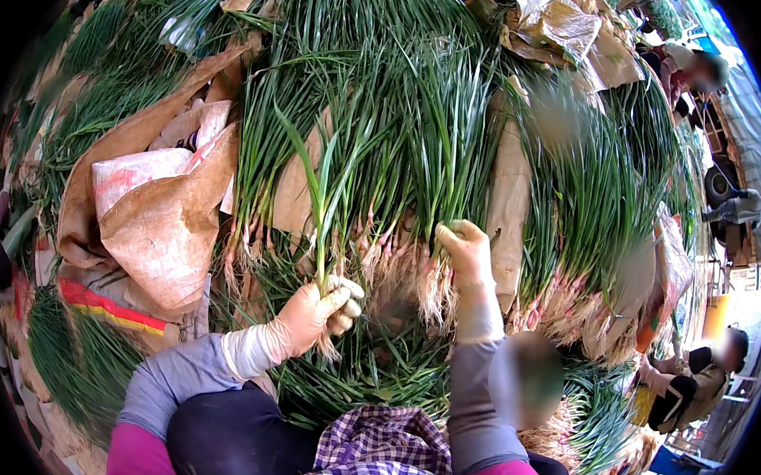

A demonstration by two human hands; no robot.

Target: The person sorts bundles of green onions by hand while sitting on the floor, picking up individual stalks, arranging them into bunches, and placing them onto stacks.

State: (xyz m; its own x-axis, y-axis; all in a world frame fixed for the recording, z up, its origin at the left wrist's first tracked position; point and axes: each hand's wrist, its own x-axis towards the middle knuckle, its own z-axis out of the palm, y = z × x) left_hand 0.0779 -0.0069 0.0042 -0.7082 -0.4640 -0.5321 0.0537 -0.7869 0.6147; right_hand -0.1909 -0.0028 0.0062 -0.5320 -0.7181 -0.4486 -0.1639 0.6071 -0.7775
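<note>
My left hand (320, 313), in a pale glove, is closed around a green garlic plant (322, 243). Its broad leaves point up and away from me, and its roots hang below my fist. My right hand (466, 249), also gloved, is pinched at the stem of another plant at the near edge of the heap (420, 145). The fingers partly hide that stem. The heaped plants lie side by side with their leaves pointing away and their pale, reddish root ends (396, 268) toward me. Loose green leaves (365, 374) cover the ground between my arms and lap.
Crumpled brown and white sacks (161, 235) lie at the left. A brown strip of sacking (507, 201) separates the middle heap from another heap (585, 197) at the right. More plants (73, 359) lie at the lower left. Another person (691, 383) sits at the far right.
</note>
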